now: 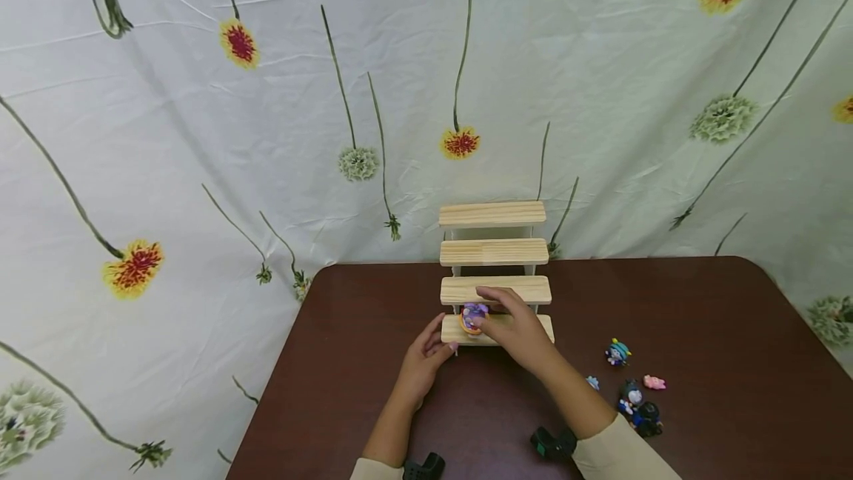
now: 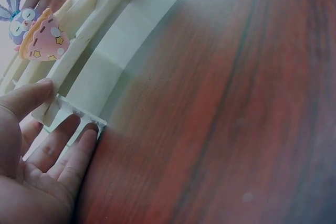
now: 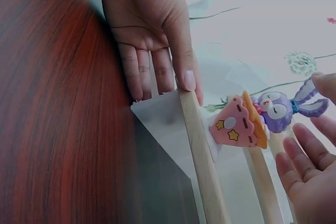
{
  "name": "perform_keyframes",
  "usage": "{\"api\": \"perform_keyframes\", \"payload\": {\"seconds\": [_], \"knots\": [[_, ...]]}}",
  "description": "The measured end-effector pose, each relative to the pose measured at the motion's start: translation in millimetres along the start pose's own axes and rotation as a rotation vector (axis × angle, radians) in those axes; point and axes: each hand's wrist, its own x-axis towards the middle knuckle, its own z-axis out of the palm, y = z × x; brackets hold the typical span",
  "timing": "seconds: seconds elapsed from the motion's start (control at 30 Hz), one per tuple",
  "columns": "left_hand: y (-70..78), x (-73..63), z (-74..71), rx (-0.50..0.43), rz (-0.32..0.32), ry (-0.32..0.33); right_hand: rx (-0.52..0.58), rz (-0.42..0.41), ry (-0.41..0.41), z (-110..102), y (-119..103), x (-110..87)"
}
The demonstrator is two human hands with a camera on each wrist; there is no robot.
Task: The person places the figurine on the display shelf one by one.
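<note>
A four-step wooden display stand [image 1: 496,290] with pale planks and white supports stands at the table's back edge. My left hand [image 1: 421,361] holds the left end of its lowest step, thumb on the plank and fingers against the white side panel [image 2: 79,109]. On that step is a rabbit figurine [image 3: 247,116], purple with long ears, in a pink cup with yellow stars and an orange rim. My right hand [image 1: 516,328] is around the figurine's head and ears. Its thumb [image 3: 324,85] overlaps an ear tip in the right wrist view, while its other fingers are spread apart.
Right of the stand lie several small figurines: one with a teal and yellow top [image 1: 618,352], a pink one [image 1: 654,382], a light blue one [image 1: 592,382] and dark blue ones [image 1: 640,410]. A flowered white cloth [image 1: 280,117] hangs behind the dark red table [image 1: 360,317].
</note>
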Motion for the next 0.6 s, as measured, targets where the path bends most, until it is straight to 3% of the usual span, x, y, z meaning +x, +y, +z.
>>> {"api": "perform_keyframes", "payload": {"seconds": [0.37,0.6], "knots": [[-0.7,-0.7,0.0,0.004,0.015,-0.001,-0.003,-0.025,0.047,-9.6,1.8,-9.7],[-2.7,1.1,-1.2,0.004,0.007,-0.004,0.022,-0.091,0.091,-14.0,8.6,-14.0]]}}
